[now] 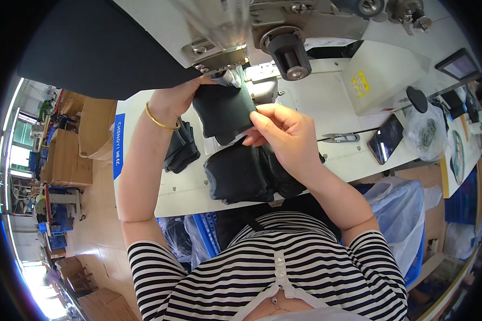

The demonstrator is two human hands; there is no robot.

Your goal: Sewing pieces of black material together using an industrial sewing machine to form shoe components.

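Observation:
A dark green-black fabric piece (225, 112) hangs under the head of a sewing machine (217, 61), its top edge at the metal presser part (230, 76). My right hand (286, 134) pinches the piece's right edge between thumb and forefinger, the other fingers curled. My left hand (182, 99) reaches to the piece's upper left corner; the machine and the fabric hide its fingers. Just below the held piece, a stack of dark fabric pieces (238, 174) lies near the table edge. Another dark fabric pile (181, 147) sits beside my left forearm.
Thread snips (340, 138) and a phone (385, 139) lie on the white table (326, 160) to the right. Past them stands a clear plastic bag (427, 131). A black knob (289, 56) juts from the machine. Cardboard boxes (69, 158) stand on the floor at left.

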